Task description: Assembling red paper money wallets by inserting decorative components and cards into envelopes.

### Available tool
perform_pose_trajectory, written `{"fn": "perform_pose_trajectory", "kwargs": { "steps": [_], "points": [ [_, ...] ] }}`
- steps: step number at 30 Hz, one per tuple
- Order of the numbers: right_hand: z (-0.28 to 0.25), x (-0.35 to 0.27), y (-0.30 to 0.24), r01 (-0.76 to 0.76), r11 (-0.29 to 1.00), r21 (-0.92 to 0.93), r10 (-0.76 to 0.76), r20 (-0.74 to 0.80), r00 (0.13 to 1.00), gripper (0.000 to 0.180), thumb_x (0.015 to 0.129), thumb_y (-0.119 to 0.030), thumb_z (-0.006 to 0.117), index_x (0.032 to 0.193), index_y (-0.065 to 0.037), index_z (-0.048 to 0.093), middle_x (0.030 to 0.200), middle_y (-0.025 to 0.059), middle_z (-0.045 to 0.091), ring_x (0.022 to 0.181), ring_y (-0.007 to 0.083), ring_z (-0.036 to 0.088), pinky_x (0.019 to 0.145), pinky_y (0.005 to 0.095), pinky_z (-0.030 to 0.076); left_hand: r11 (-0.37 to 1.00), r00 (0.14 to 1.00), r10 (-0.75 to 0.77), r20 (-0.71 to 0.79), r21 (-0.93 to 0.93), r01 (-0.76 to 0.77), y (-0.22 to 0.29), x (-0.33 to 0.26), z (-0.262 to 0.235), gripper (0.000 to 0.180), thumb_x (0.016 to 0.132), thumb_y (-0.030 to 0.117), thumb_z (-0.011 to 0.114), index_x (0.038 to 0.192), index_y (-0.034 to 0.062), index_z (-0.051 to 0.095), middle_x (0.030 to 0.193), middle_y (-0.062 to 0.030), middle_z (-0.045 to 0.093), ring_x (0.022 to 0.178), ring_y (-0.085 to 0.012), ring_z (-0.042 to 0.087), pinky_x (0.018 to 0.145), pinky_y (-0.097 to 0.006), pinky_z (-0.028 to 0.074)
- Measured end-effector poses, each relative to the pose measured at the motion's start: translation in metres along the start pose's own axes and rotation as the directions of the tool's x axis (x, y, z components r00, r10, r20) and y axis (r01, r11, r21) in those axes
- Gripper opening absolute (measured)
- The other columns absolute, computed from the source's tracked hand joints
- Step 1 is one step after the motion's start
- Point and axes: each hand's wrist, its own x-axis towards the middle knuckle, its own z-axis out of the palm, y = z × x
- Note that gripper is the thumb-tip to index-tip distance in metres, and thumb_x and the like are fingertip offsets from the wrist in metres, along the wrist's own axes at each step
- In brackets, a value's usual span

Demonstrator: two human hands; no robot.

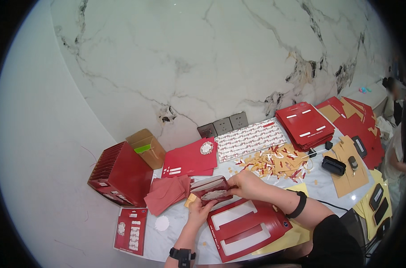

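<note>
In front of me, both hands grip a small red paper wallet with a pale lacy oval [214, 195] on its face. My left hand [198, 212] pinches its lower left corner, thumb on the front. At the upper right edge, the fingers of my right hand [245, 183] close on it. White edges show along the wallet's top; what lies inside is hidden. Beneath and to the right rests a large red card [241, 228] with white cut-outs. A small yellow piece [190, 199] sits by my left fingers. Red envelopes [165, 196] overlap just left of the wallet.
A red divided box [124, 174] and a brown carton [149, 147] stand at left. A white scalloped disc [162, 223] lies near a finished-looking red pack [130, 232]. Behind are patterned sheets [252, 140], paper scraps [274, 161] and stacked red cards [305, 125]. Black devices [333, 165] lie right.
</note>
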Motion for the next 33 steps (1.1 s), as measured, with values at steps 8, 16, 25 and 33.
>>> {"fn": "perform_pose_trajectory", "kwargs": {
  "steps": [8, 16, 25, 33],
  "points": [
    [-0.041, -0.003, 0.010, 0.044, 0.964, 0.263, -0.141, 0.362, 0.921, 0.052, 0.086, -0.025, 0.076, 0.129, 0.000, 0.059, 0.109, 0.0176, 0.070, 0.097, 0.0233, 0.069, 0.086, 0.0341, 0.054, 0.962, 0.997, 0.022, 0.078, -0.272, 0.000, 0.049, -0.013, 0.008, 0.040, 0.088, -0.002, 0.069, 0.126, -0.0031, 0.056, 0.118, -0.0094, 0.066, 0.108, -0.0148, 0.062, 0.092, -0.029, 0.051],
    [-0.061, -0.010, -0.018, 0.117, 0.946, 0.302, -0.147, 0.076, 0.986, 0.057, 0.083, -0.029, 0.079, 0.128, 0.001, 0.059, 0.095, 0.0176, 0.071, 0.082, 0.0213, 0.068, 0.071, 0.0337, 0.054, 0.961, 0.939, -0.116, 0.324, -0.204, 0.189, 0.058, -0.021, 0.004, 0.037, 0.088, 0.004, 0.071, 0.124, -0.0005, 0.060, 0.113, -0.0043, 0.068, 0.102, -0.0092, 0.061, 0.090, -0.027, 0.049],
    [-0.045, -0.001, 0.003, 0.067, 0.791, 0.608, 0.025, -0.143, 0.989, 0.020, 0.086, -0.015, 0.074, 0.091, -0.001, 0.061, 0.075, 0.0036, 0.060, 0.070, 0.0082, 0.054, 0.063, 0.0254, 0.045, 0.896, 0.995, 0.003, 0.095, -0.442, 0.039, 0.051, -0.014, -0.010, 0.039, 0.084, 0.005, 0.074, 0.119, -0.0015, 0.060, 0.111, -0.0083, 0.068, 0.102, -0.0147, 0.065, 0.090, -0.027, 0.050],
    [-0.025, 0.001, -0.013, 0.032, 0.880, 0.474, 0.122, -0.290, 0.949, 0.024, 0.089, -0.017, 0.071, 0.097, -0.004, 0.053, 0.078, 0.0085, 0.064, 0.066, 0.0180, 0.058, 0.061, 0.0316, 0.046, 0.789, 0.984, -0.178, 0.002, -0.598, 0.144, 0.072, -0.008, 0.006, 0.055, 0.089, 0.015, 0.071, 0.135, -0.0006, 0.045, 0.115, -0.0146, 0.067, 0.095, -0.0270, 0.071, 0.062, -0.029, 0.060]
  ]
}}
